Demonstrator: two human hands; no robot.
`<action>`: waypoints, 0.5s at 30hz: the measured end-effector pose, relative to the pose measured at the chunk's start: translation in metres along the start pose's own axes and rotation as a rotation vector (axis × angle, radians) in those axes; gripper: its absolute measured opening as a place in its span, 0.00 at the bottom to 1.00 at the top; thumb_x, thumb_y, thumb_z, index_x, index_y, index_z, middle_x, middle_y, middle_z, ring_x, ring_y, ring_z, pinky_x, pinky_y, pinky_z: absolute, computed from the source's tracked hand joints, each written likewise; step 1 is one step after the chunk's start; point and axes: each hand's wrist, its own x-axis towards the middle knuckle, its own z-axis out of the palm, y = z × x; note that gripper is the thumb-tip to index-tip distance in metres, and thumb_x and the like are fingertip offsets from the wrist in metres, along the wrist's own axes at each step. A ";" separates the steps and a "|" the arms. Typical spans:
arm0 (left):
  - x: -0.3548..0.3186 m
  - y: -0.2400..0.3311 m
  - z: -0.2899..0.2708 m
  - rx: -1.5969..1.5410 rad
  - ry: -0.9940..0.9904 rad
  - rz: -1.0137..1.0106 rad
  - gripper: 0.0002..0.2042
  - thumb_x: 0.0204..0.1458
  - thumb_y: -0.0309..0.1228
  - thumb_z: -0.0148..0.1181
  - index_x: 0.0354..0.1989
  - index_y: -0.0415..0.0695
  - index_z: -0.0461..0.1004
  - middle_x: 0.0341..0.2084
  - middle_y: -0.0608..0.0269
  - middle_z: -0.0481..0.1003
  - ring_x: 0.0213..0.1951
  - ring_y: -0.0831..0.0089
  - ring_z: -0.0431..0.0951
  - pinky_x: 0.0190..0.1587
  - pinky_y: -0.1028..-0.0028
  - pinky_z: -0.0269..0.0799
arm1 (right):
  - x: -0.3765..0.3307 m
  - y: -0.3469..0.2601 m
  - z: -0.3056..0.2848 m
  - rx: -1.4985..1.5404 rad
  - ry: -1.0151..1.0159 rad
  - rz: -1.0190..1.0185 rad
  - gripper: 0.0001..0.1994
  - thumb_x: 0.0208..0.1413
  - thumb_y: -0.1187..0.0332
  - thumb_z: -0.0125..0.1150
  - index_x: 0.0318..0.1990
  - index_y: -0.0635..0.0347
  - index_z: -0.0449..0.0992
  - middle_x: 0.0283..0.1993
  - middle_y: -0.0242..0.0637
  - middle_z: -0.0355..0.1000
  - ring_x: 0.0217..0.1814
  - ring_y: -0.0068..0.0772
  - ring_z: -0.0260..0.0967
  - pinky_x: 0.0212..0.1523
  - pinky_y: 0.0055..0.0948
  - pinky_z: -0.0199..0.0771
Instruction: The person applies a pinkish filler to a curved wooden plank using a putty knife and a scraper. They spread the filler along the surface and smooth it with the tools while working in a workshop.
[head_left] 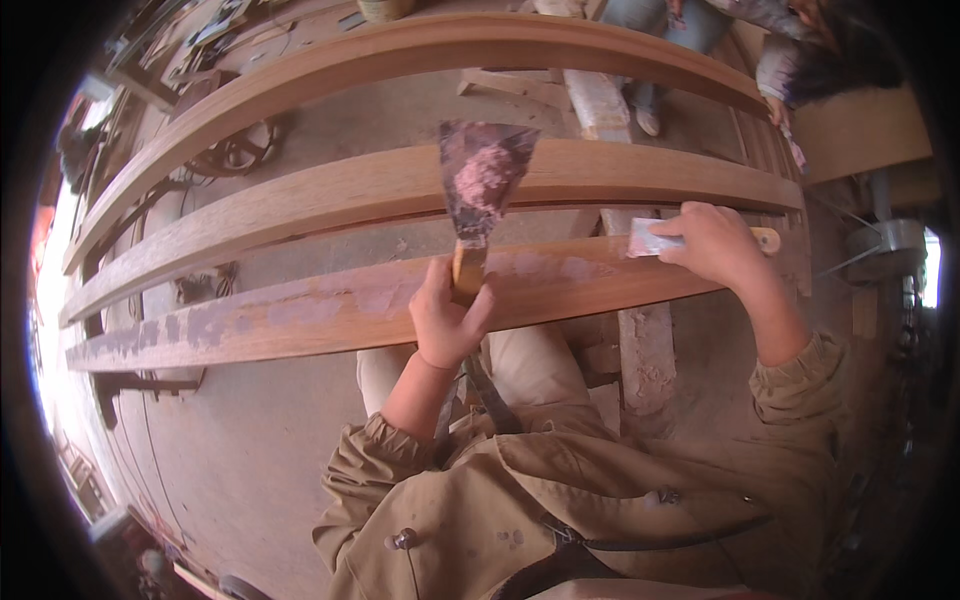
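just past the knees (535, 370), gripping a wide scraper (472, 225) heaped with pink paste (485, 180) in the left hand (450, 315), seemingly raised above the nearest beam (345, 315), laid crosswise with long axis left to right. farther right, holding a small putty knife (652, 238) in the right hand (715, 240), apparently closer to that beam's face, blade by the far edge; can't tell whether touching. beyond, facing two more rails (330, 200), roughly parallel.
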 end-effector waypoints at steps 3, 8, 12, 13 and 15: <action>0.008 0.003 0.009 -0.020 -0.013 0.010 0.14 0.42 0.32 0.65 0.33 0.39 0.69 0.19 0.60 0.70 0.21 0.77 0.68 0.28 0.77 0.68 | 0.000 -0.005 0.004 0.141 0.012 0.000 0.16 0.46 0.62 0.62 0.45 0.45 0.78 0.31 0.43 0.66 0.38 0.45 0.67 0.40 0.39 0.65; 0.006 0.001 0.007 -0.090 0.010 0.003 0.11 0.45 0.30 0.64 0.28 0.39 0.67 0.16 0.68 0.67 0.18 0.82 0.65 0.22 0.81 0.62 | -0.008 0.002 0.031 0.209 0.011 0.038 0.15 0.47 0.61 0.61 0.45 0.42 0.77 0.32 0.42 0.67 0.38 0.44 0.67 0.39 0.39 0.66; 0.002 -0.009 0.004 -0.062 0.005 -0.003 0.10 0.46 0.29 0.63 0.28 0.40 0.67 0.15 0.69 0.68 0.16 0.84 0.65 0.20 0.82 0.61 | -0.011 0.004 0.021 0.159 -0.018 0.095 0.12 0.47 0.62 0.60 0.42 0.43 0.79 0.35 0.41 0.71 0.40 0.43 0.70 0.41 0.40 0.69; 0.001 -0.010 0.003 -0.063 0.008 -0.008 0.10 0.46 0.29 0.63 0.29 0.40 0.67 0.15 0.69 0.68 0.16 0.84 0.65 0.20 0.82 0.61 | -0.008 0.000 0.017 0.173 -0.003 0.070 0.12 0.47 0.63 0.60 0.42 0.43 0.79 0.34 0.41 0.71 0.40 0.43 0.70 0.41 0.40 0.69; 0.002 -0.009 0.003 -0.028 0.006 0.013 0.10 0.46 0.29 0.63 0.29 0.40 0.67 0.15 0.69 0.68 0.16 0.84 0.65 0.20 0.82 0.60 | -0.004 -0.008 0.012 0.203 0.027 0.017 0.12 0.47 0.63 0.61 0.41 0.43 0.79 0.34 0.41 0.71 0.40 0.43 0.70 0.41 0.39 0.69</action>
